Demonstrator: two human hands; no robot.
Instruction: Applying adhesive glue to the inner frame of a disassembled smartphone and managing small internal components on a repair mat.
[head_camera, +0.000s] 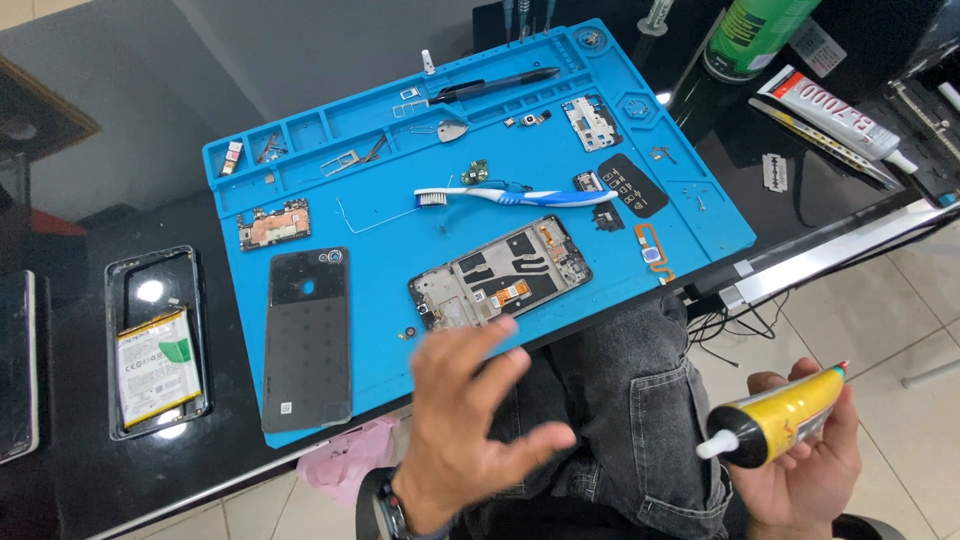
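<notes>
**Over the blue mat, glue tube in hand**

Low at five o'clock, my right hand (800, 460) is wrapped around a yellow glue tube (775, 420) with a black collar and white nozzle, the nozzle pointing toward nine o'clock. It hangs off the desk edge, above the tiled floor and beside my grey jeans (640, 420).

At six o'clock my left hand (470, 420) hovers with fingers spread wide and nothing in it, blurred, its fingertips just over the near edge of the blue work mat (400, 230). Just beyond them, toward twelve o'clock, lies the opened phone frame (500, 275), its inner boards and flex cables showing. I can't tell whether the fingertips touch it.

Further toward twelve o'clock from the frame, a blue and white toothbrush (515, 196) lies across the mat. At nine o'clock from the frame rests the dark back cover (308, 335), and past it a small circuit board (273, 224). Off the mat at nine o'clock, on the black desk, a phone shell with a battery (157, 345) lies flat. At two o'clock, well apart, a second white glue tube (835, 110) and a green can (755, 35) sit on the desk
</notes>
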